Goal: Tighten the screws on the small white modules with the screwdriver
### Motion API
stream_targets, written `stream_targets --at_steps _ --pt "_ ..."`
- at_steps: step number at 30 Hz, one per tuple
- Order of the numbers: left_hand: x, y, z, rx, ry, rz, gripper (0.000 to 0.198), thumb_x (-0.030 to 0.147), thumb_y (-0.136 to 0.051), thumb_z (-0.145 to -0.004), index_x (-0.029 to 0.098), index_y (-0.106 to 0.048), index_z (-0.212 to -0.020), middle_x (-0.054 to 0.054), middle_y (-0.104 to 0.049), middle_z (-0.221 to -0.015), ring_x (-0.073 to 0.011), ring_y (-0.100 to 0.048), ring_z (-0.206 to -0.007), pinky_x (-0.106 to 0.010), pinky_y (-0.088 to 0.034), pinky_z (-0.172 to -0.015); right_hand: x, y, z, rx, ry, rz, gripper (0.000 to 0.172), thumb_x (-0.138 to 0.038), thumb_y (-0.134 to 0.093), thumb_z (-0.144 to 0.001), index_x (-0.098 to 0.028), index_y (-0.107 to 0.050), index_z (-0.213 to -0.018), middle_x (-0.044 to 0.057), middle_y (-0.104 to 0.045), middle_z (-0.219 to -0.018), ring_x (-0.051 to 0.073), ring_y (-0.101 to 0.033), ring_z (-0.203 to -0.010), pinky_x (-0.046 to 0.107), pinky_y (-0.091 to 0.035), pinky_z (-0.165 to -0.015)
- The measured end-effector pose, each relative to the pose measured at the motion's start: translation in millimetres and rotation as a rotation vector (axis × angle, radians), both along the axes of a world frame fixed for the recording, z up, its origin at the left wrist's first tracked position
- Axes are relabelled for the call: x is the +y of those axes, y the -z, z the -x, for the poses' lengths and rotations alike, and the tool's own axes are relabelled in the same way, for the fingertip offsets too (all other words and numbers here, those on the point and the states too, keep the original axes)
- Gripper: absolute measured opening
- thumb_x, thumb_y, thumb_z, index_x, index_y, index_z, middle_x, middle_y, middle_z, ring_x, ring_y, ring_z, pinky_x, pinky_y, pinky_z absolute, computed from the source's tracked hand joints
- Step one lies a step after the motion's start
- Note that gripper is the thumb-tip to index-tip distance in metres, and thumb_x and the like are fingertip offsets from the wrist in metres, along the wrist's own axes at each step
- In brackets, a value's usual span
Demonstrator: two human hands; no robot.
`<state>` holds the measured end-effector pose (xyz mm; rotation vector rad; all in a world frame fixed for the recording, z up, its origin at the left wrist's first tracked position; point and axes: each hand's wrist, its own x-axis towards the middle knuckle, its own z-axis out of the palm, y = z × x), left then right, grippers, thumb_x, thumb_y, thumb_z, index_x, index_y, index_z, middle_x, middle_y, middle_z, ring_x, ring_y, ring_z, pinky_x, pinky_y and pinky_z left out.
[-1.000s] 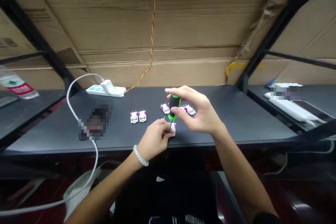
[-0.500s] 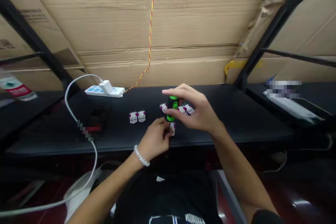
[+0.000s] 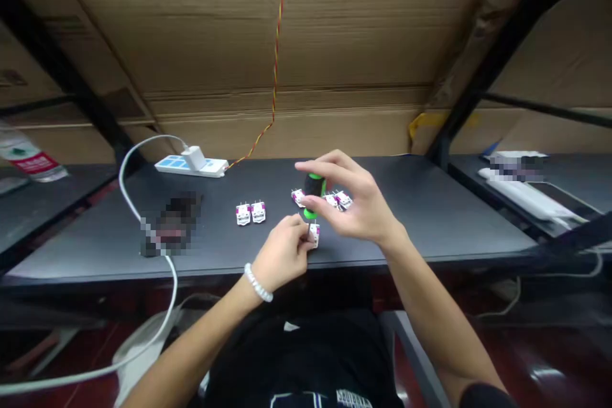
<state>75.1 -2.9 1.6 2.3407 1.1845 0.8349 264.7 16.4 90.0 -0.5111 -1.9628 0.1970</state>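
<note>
My right hand (image 3: 356, 204) is wrapped round the black and green handle of a short screwdriver (image 3: 313, 194), which stands upright with its tip down on a small white and magenta part (image 3: 314, 234). My left hand (image 3: 282, 252), with a bead bracelet at the wrist, pinches that part on the dark table (image 3: 430, 217) near its front edge. Two like parts (image 3: 250, 212) lie side by side to the left. Several more (image 3: 337, 199) lie behind my right hand, partly hidden by it.
A white power strip (image 3: 191, 164) with a plugged-in charger lies at the back left, and its white cable (image 3: 128, 194) loops down over the front edge. A blurred dark object (image 3: 167, 226) sits at the left. A red-yellow wire (image 3: 275, 76) hangs along the cardboard wall.
Both hands stay where they were. My right fingers have shifted slightly round the screwdriver handle. The view has wobbled a little.
</note>
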Motion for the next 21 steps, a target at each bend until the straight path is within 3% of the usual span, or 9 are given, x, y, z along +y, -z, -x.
stream_targets --at_steps 4,9,11,16,21 --pt "0.1 -0.5 0.2 0.006 0.010 -0.003 0.023 -0.003 -0.063 -0.085 0.019 -0.065 -0.079 -0.007 -0.069 -0.094 -0.0247 -0.066 -0.095 -0.038 -0.055 -0.088 -2.5 -0.9 -2.4 -0.023 -0.087 0.061 0.049 -0.020 -0.063 -0.102 -0.025 -0.063 -0.150 0.010 -0.076 -0.128 0.023 -0.072 -0.113 0.041 -0.060 -0.100" --pt "0.3 -1.2 0.5 0.026 0.011 -0.004 0.022 -0.002 -0.062 -0.085 0.019 -0.066 -0.079 -0.007 -0.069 -0.095 -0.0254 -0.065 -0.096 -0.038 -0.055 -0.087 -0.1 -1.5 -3.7 -0.018 -0.032 0.039 0.037 -0.026 -0.077 -0.097 -0.025 -0.074 -0.134 0.007 -0.076 -0.110 0.020 -0.069 -0.092 0.035 -0.061 -0.082" --pt "0.2 -1.2 0.5 0.023 0.012 -0.008 0.022 -0.002 -0.062 -0.085 0.019 -0.066 -0.079 -0.007 -0.069 -0.094 -0.0256 -0.065 -0.096 -0.039 -0.054 -0.087 -0.1 -1.4 -4.1 -0.010 -0.017 0.025 0.037 -0.029 -0.079 -0.096 -0.025 -0.075 -0.133 0.007 -0.074 -0.109 0.020 -0.068 -0.092 0.035 -0.061 -0.080" --pt "0.4 0.3 0.5 0.007 0.010 -0.014 0.024 -0.004 -0.061 -0.083 0.019 -0.065 -0.079 -0.007 -0.069 -0.093 -0.0254 -0.066 -0.095 -0.038 -0.055 -0.087 -4.6 -4.3 -5.1 -0.061 -0.134 0.115 0.052 -0.020 -0.060 -0.104 -0.026 -0.060 -0.156 0.012 -0.073 -0.139 0.025 -0.072 -0.121 0.043 -0.060 -0.105" --pt "1.7 2.5 0.6 -0.005 0.012 -0.024 0.023 -0.003 -0.062 -0.084 0.019 -0.066 -0.079 -0.007 -0.068 -0.095 -0.0252 -0.066 -0.095 -0.038 -0.055 -0.086 -2.2 -5.5 -2.6 -0.041 -0.019 0.014 0.039 -0.036 -0.085 -0.093 -0.024 -0.078 -0.129 0.007 -0.075 -0.107 0.020 -0.070 -0.090 0.035 -0.063 -0.083"
